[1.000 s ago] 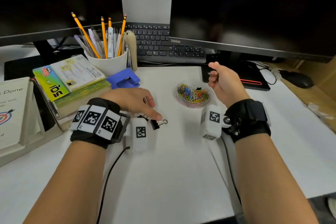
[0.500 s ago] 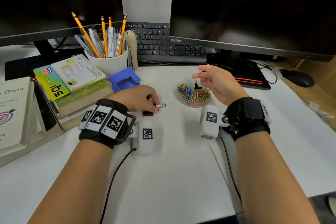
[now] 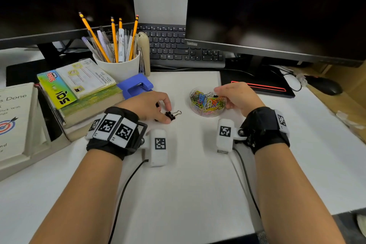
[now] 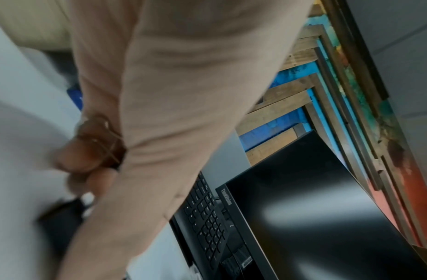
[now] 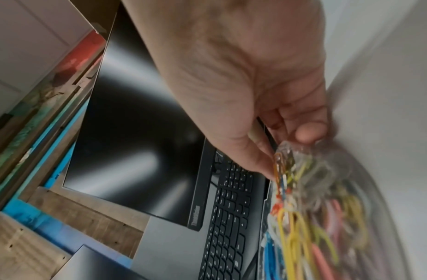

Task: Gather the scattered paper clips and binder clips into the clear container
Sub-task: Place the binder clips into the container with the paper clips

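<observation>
Head view is showing the left hand [image 3: 147,106] pinching a small black binder clip with silver wire handles [image 3: 172,114] on the white desk [image 3: 198,174]; the right hand [image 3: 236,96] is gripping the round clear plastic container of coloured paper clips [image 3: 207,103] at the clip's three o'clock; next, I judge, lifting it across and dropping it in.

A white desk [image 3: 188,174]. A clear container [image 3: 208,103] holds paper clips [image 3: 206,102] in yellow, blue, red, green and pink. A black binder clip [image 3: 170,115] has silver wire handles. A white cup [image 3: 120,67] holds yellow pencils [image 3: 95,37]. Beside it a blue hole punch [image 3: 136,85]. Both wrists wear black bands [image 3: 265,127] with white tags printed in black square patterns. The keyboard [image 3: 178,47] is black.
</observation>
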